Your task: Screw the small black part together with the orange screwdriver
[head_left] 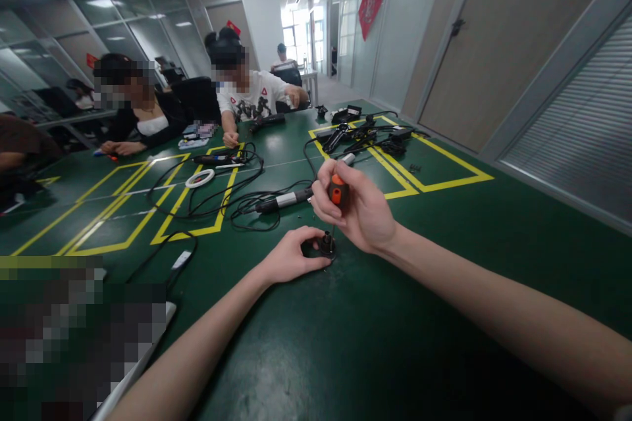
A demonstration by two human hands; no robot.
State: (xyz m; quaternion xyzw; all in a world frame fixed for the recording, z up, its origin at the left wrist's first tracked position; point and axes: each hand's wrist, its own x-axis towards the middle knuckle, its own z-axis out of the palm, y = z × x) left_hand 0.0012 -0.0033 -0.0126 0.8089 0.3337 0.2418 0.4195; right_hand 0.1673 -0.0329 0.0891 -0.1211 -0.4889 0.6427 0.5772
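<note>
My right hand [363, 207] is wrapped round the orange and black handle of a screwdriver [338, 192]. Its thin shaft points down at a small round black part [326, 245] standing on the green table. Whether the tip touches a screw on it is too small to tell. From the left side, my left hand [291, 255] grips that black part between thumb and fingers, holding it against the tabletop. A few tiny screws [300, 217] lie just beyond it.
A black and grey corded tool [284, 201] with tangled cable lies ahead of my hands. Black parts [345, 135] are piled at the far right, near loose screws [415, 168]. A white ring [200, 178] lies at left. Two co-workers sit across the table [395, 316]; a blurred-out device stands at lower left.
</note>
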